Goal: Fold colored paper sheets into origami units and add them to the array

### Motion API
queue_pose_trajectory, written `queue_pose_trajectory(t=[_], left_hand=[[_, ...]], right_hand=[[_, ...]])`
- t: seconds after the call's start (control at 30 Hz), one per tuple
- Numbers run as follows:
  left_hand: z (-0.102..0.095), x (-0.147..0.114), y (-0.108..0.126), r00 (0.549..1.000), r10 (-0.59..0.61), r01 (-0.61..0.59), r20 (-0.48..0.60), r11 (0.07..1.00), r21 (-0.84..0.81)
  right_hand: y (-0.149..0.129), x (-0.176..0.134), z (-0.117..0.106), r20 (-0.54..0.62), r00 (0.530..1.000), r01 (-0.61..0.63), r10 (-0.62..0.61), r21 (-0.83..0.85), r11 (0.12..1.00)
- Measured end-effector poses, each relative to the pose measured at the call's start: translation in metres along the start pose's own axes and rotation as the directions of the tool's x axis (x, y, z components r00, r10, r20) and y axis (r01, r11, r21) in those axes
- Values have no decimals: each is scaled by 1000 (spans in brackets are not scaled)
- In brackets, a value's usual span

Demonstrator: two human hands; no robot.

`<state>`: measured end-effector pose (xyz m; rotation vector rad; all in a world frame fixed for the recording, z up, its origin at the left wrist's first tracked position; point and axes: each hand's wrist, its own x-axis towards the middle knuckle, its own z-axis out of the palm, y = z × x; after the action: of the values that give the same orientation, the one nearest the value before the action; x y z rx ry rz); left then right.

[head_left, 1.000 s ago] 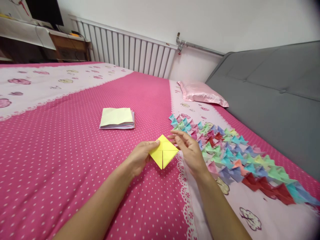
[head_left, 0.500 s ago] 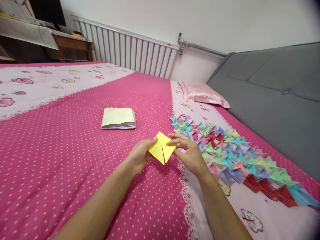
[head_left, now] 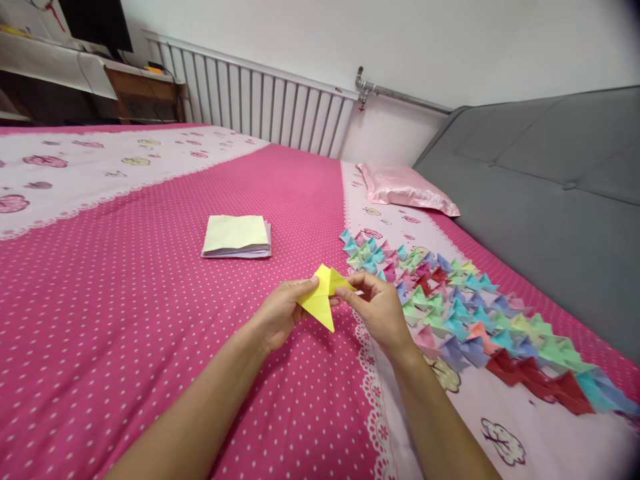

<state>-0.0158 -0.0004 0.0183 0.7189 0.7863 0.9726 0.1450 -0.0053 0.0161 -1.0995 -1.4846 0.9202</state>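
A partly folded piece of yellow origami paper [head_left: 320, 297] is held up between both hands above the bed. My left hand [head_left: 280, 308] pinches its left side, thumb on top and fingers beneath. On the other side, my right hand [head_left: 376, 303] grips the right flap between thumb and fingers, and that flap sticks out to the right. One long point of the paper hangs down toward me. Beyond my left hand lies a stack of square paper [head_left: 236, 233], pale yellow on top. Many small folded paper boats [head_left: 465, 310] in several colours stand in rows to the right.
The bed has a pink dotted cover [head_left: 125, 320] with pale printed bands. A pink pillow [head_left: 407, 188] lies near the grey headboard [head_left: 540, 180] at right. A white radiator [head_left: 260, 93] lines the far wall; a desk with a dark monitor [head_left: 95, 25] is at far left.
The paper's right flap has been drawn outward, so the diamond has become an uneven shape with one lower point. My right thumb now presses the flap from the front.
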Motion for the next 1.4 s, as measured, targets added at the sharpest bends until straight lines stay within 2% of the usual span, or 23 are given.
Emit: queue_pose_trajectory(t=[0.13,0.27,0.7,0.8,0.93,1.07,1.2,1.4], left_hand=[[-1,1,-3,998,2,-2,68,1000,9],[-2,1,-5,993,-7,6,115,1000,7],[0,0,-2,995,-38,41,91,999,-22],[-1,-1,-4,994,2,-9,110,998,69],[-4,0,-7,990,100,-128,104,940,316],[-3,-1,-6,991,115,-132,70,933,334],[0,-3,-4,993,113,-119,37,942,314],[2,-3,-2,992,109,-122,59,939,322]], right_hand=[[1,0,2,-88,996,-17,21,51,999],[1,0,2,-82,995,-52,60,88,995],[-3,-1,4,-46,995,-82,90,144,986],[-6,-2,4,-5,993,-112,114,168,979],[-8,-4,4,73,988,-147,136,166,975],[-8,-4,2,98,982,-174,161,143,974],[-6,-2,-3,11,988,-156,156,147,977],[-5,2,-5,-121,987,-87,109,175,981]])
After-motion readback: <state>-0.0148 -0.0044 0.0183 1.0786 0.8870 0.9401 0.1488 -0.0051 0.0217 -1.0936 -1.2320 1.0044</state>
